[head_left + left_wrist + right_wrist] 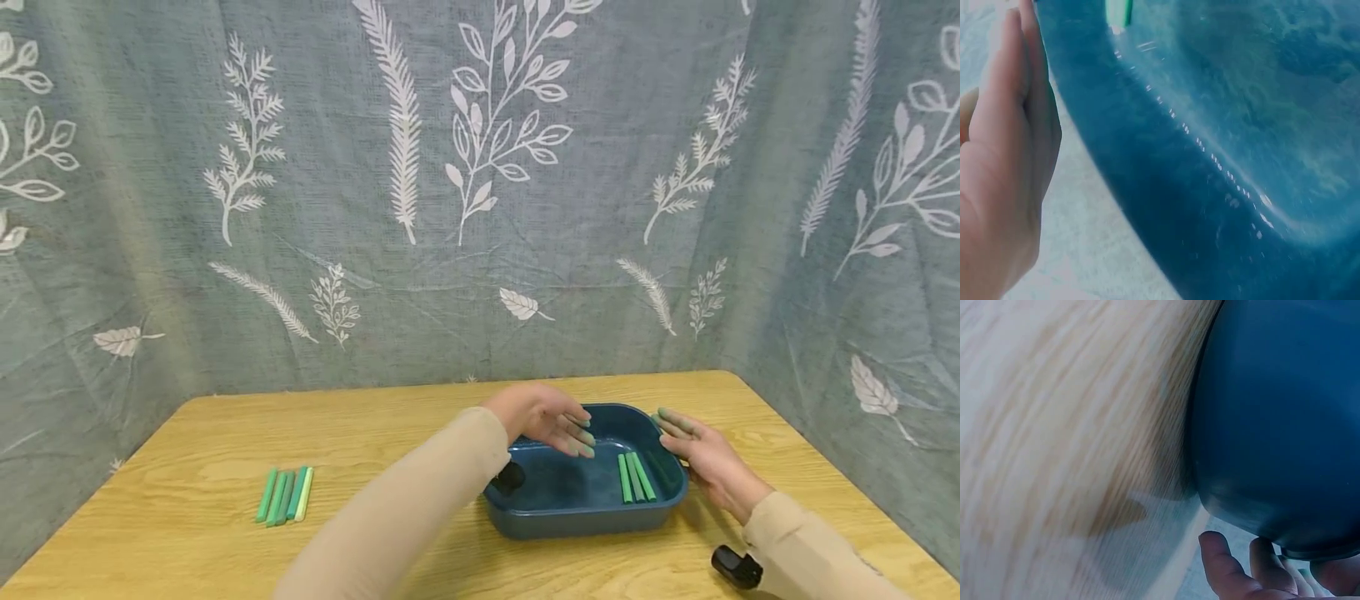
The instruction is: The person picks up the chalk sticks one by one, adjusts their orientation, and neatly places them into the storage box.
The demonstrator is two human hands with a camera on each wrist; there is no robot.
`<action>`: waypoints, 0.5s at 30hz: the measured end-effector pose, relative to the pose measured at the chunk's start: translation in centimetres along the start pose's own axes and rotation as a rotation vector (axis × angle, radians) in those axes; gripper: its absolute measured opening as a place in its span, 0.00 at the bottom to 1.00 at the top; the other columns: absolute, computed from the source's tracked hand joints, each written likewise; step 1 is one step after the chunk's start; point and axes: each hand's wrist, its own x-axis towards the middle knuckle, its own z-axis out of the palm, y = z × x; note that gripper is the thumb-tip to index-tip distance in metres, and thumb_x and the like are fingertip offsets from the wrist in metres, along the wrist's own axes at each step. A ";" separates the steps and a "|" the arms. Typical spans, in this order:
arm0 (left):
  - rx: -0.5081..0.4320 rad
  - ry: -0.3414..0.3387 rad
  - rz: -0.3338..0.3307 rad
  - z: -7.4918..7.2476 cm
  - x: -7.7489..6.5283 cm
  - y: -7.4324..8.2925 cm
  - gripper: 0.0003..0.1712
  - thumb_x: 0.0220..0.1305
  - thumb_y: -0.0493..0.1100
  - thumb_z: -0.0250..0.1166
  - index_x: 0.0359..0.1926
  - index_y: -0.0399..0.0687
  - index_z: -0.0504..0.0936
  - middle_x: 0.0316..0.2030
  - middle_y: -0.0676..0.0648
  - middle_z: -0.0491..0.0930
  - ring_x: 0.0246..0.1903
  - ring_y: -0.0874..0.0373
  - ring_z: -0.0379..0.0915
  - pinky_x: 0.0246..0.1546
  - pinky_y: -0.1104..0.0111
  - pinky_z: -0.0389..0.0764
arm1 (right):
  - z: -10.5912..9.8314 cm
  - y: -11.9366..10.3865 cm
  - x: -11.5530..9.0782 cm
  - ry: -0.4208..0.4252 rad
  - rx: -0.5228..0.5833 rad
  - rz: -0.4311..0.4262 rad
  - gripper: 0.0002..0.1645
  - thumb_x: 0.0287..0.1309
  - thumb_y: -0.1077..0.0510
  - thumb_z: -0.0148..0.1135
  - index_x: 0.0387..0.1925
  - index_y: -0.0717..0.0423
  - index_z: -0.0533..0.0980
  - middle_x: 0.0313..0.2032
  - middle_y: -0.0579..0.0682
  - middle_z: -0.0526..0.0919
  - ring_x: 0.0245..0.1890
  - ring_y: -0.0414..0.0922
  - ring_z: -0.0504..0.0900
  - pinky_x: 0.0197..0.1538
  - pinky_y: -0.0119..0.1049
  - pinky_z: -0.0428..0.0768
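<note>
My left hand (551, 421) hovers over the back left part of a dark blue tub (585, 525), fingers straight and fingertips tinged green. In the left wrist view, that hand (1007, 144) stands beside the tub's wall (1147, 162), holding nothing. At the tub's right end is my right hand (705, 458), its fingers extended by the back corner of the rim. The right wrist view has its fingers (1219, 562) close to the tub's outer side (1272, 437). Three green chalk sticks (637, 478) lie side by side inside the tub, toward its right.
Several green and yellow-green chalk sticks (285, 496) lie in a row at the left of the wooden table (405, 425). A grey-blue curtain (450, 317) with white leaves hangs behind the table and along its sides. A black device (737, 568) sits by the right sleeve.
</note>
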 end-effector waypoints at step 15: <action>0.018 0.090 0.138 -4.1 -6.1 -3.6 0.25 0.76 0.38 0.50 0.68 0.31 0.62 0.50 0.34 0.77 0.57 0.39 0.72 0.44 0.68 0.83 | 0.1 0.1 -0.2 -0.020 -0.043 0.006 0.36 0.74 0.63 0.44 0.75 0.66 0.41 0.73 0.68 0.43 0.71 0.68 0.45 0.56 0.44 0.76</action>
